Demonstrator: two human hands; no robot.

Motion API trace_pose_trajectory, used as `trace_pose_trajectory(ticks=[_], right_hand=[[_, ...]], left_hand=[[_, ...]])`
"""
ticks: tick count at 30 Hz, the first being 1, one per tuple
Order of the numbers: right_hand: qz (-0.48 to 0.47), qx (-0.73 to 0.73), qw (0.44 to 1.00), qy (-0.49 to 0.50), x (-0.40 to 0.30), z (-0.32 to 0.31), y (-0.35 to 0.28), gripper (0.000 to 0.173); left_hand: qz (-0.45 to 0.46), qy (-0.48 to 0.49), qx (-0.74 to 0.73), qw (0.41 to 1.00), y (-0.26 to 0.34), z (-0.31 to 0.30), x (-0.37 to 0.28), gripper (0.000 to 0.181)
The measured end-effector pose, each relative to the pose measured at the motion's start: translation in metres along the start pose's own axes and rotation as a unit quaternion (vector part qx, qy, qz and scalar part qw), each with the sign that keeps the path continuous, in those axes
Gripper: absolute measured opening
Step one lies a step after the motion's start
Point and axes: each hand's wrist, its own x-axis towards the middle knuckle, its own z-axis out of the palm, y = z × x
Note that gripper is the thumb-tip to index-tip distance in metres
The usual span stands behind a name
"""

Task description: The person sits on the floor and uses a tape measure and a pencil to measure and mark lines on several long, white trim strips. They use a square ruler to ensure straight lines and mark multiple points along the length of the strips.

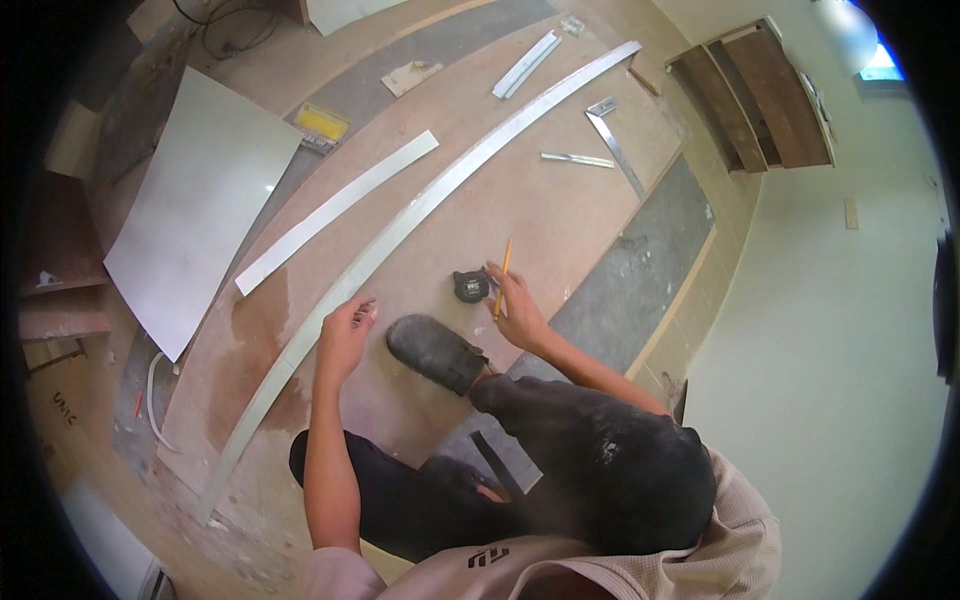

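My right hand [517, 311] holds a yellow pencil [506, 271] between its fingers. Just left of those fingertips lies a black tape measure [471, 286] bearing writing; whether they touch it I cannot tell. My left hand [347, 334] is loosely curled over the near side of a long pale metal strip [420, 204], with a gap between thumb and fingers and nothing visible in it. The strip runs diagonally across a dusty reddish-brown board [450, 232], its edges bent by the lens. My dark shoe [435, 352] rests on the board between my hands.
A shorter white strip [337, 211], a metal channel piece [526, 64], a small metal piece [577, 160] and a try square [615, 146] lie on the board. Left is a white sheet [206, 202]. A wooden shelf unit [757, 97] stands by the pale wall [817, 360].
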Motion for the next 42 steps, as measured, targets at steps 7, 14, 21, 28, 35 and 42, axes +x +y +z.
trace_pose_trajectory(ticks=[7,14,21,28,35,42], right_hand=[[-0.059,-0.077,0.98,-0.173,-0.012,-0.015,-0.039,0.036],[-0.15,-0.202,0.947,-0.201,-0.013,-0.024,-0.056,0.022],[-0.065,-0.128,0.971,-0.19,-0.012,-0.038,-0.075,0.043],[-0.019,-0.152,0.974,-0.17,-0.049,-0.043,-0.023,0.028],[0.129,-0.163,0.952,-0.226,-0.118,-0.056,0.031,0.024],[0.245,-0.094,0.923,-0.282,-0.251,-0.095,0.068,0.027]], left_hand=[[0.068,-0.117,-0.157,0.978,0.022,0.057,-0.023,0.035],[0.043,-0.175,-0.195,0.964,0.066,0.078,-0.047,0.021],[-0.062,0.01,-0.312,0.948,0.033,0.039,-0.021,0.019],[-0.072,0.179,-0.575,0.795,0.007,-0.028,-0.007,0.032],[-0.078,0.092,-0.523,0.844,0.002,-0.029,-0.012,0.04],[-0.06,0.116,-0.414,0.901,0.014,-0.015,0.003,0.032]])
